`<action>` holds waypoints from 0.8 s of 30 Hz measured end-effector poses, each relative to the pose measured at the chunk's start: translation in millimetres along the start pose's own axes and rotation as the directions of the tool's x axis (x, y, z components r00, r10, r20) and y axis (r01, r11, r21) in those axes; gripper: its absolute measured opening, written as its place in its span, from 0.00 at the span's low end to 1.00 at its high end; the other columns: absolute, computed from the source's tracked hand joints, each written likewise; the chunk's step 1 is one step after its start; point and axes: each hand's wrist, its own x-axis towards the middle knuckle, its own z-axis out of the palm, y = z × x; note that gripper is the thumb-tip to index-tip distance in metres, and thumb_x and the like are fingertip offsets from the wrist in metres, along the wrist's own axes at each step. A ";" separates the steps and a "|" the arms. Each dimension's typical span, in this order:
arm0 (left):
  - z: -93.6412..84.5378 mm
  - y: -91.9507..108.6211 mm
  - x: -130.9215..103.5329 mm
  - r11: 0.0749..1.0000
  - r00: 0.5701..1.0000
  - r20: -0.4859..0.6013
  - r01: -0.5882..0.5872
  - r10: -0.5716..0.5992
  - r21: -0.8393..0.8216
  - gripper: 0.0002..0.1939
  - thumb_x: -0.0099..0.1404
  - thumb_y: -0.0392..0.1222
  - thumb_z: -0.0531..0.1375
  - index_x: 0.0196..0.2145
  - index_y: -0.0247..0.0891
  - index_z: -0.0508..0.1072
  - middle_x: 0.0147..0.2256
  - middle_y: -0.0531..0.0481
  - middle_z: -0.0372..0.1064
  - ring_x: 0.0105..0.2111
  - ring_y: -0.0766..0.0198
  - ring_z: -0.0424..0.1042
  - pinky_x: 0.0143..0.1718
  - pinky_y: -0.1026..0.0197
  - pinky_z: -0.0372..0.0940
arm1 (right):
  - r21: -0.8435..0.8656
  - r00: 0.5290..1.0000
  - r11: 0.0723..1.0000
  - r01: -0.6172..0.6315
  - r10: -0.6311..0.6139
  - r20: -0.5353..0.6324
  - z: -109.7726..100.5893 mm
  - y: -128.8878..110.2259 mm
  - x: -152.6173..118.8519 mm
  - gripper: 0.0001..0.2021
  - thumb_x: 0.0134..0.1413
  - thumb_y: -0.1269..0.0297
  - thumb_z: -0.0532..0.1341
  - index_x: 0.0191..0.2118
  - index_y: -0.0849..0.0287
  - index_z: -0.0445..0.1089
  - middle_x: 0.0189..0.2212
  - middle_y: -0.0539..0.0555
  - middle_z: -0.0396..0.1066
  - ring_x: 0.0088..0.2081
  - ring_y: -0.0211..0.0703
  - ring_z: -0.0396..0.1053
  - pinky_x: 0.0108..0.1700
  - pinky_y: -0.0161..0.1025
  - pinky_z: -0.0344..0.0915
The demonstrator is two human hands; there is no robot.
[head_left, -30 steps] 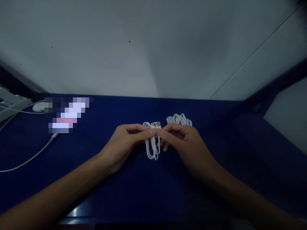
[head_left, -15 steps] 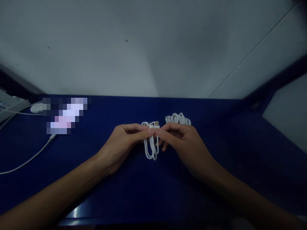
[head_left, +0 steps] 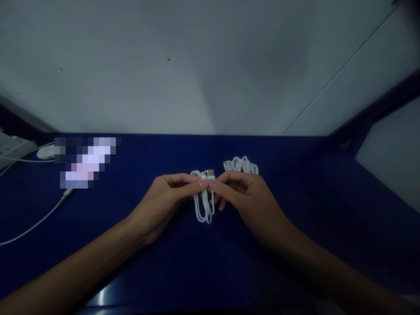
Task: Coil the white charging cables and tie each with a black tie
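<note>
Between my two hands is a coiled white USB cable, its loops hanging down below the fingers. Two metal plug ends stick up side by side at its top, the right one a flat USB-A plug. My left hand pinches the cable from the left with thumb and forefinger. From the right, my right hand pinches it close to the USB-A plug, the thumbs almost touching. Just behind my right hand lies a bunch of coiled white cables, partly hidden by that hand.
A blue table runs back to a grey wall panel. To the left lies a pixelated bright object with a white cord attached. Near the left edge are a white power strip and a white plug.
The whole view has shifted slightly, so things appear a little lower and further left. Both hands keep the same pinch on the cable.
</note>
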 end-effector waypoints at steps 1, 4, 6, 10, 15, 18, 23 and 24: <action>-0.4 -0.1 -0.2 1.000 1.000 0.003 0.000 0.000 0.002 0.04 0.66 0.41 0.73 0.39 0.39 0.88 0.42 0.44 0.83 0.45 0.57 0.78 0.52 0.55 0.68 | 0.000 1.000 1.000 0.001 -0.001 0.002 -0.4 -0.2 -0.2 0.09 0.65 0.58 0.70 0.34 0.54 0.81 0.30 0.50 0.79 0.32 0.39 0.75 0.35 0.37 0.74; -0.9 0.0 -0.8 1.000 1.000 0.007 0.000 0.000 0.005 0.05 0.67 0.40 0.73 0.40 0.40 0.88 0.43 0.44 0.82 0.46 0.56 0.77 0.52 0.54 0.68 | 0.003 1.000 1.000 0.004 -0.004 0.006 -1.0 -1.4 -1.0 0.08 0.65 0.60 0.71 0.33 0.55 0.81 0.30 0.50 0.79 0.32 0.38 0.75 0.36 0.36 0.74; -0.7 0.4 -0.7 1.000 1.000 0.007 0.008 -0.008 0.006 0.05 0.66 0.40 0.73 0.40 0.39 0.88 0.42 0.44 0.82 0.46 0.55 0.77 0.51 0.54 0.68 | 0.001 1.000 1.000 0.007 -0.007 0.005 -0.9 -2.5 -1.4 0.09 0.66 0.59 0.70 0.34 0.55 0.81 0.30 0.50 0.79 0.32 0.38 0.75 0.36 0.36 0.74; 0.6 0.8 0.9 1.000 1.000 0.006 0.015 -0.016 0.001 0.05 0.66 0.40 0.73 0.39 0.39 0.88 0.42 0.44 0.82 0.44 0.56 0.77 0.51 0.54 0.68 | 0.000 1.000 1.000 0.004 -0.004 0.001 -0.4 -2.6 -1.1 0.10 0.67 0.58 0.70 0.35 0.55 0.82 0.30 0.50 0.79 0.32 0.38 0.75 0.36 0.36 0.74; 1.8 1.9 0.6 1.000 1.000 -0.012 0.018 -0.018 -0.014 0.04 0.64 0.39 0.75 0.37 0.38 0.87 0.42 0.44 0.82 0.45 0.56 0.77 0.52 0.54 0.68 | 0.017 0.999 0.999 0.030 -0.030 0.017 -1.7 1.6 -0.1 0.06 0.66 0.62 0.70 0.36 0.55 0.82 0.30 0.50 0.79 0.32 0.38 0.76 0.35 0.35 0.74; 2.2 3.0 -0.1 1.000 1.000 -0.017 0.026 -0.026 -0.009 0.05 0.63 0.39 0.75 0.37 0.37 0.87 0.41 0.44 0.82 0.45 0.55 0.77 0.52 0.54 0.68 | 0.018 0.999 0.999 0.032 -0.033 0.016 -2.0 2.4 0.3 0.07 0.66 0.62 0.70 0.36 0.55 0.82 0.30 0.50 0.79 0.31 0.37 0.75 0.35 0.35 0.74; 1.7 2.2 1.0 1.000 0.999 -0.014 0.031 -0.031 -0.003 0.04 0.64 0.40 0.74 0.37 0.38 0.87 0.41 0.44 0.82 0.45 0.55 0.77 0.52 0.53 0.68 | 0.016 1.000 1.000 0.024 -0.024 0.009 -1.1 0.5 0.1 0.09 0.66 0.60 0.70 0.34 0.56 0.81 0.30 0.50 0.79 0.32 0.38 0.76 0.35 0.36 0.74; 1.3 1.8 1.0 1.000 0.999 -0.011 0.030 -0.030 -0.004 0.04 0.64 0.40 0.74 0.37 0.38 0.87 0.41 0.44 0.82 0.44 0.55 0.77 0.52 0.53 0.68 | 0.010 1.000 1.000 0.019 -0.019 0.006 -0.9 0.0 0.0 0.09 0.66 0.59 0.70 0.34 0.56 0.80 0.30 0.50 0.79 0.32 0.38 0.75 0.35 0.36 0.74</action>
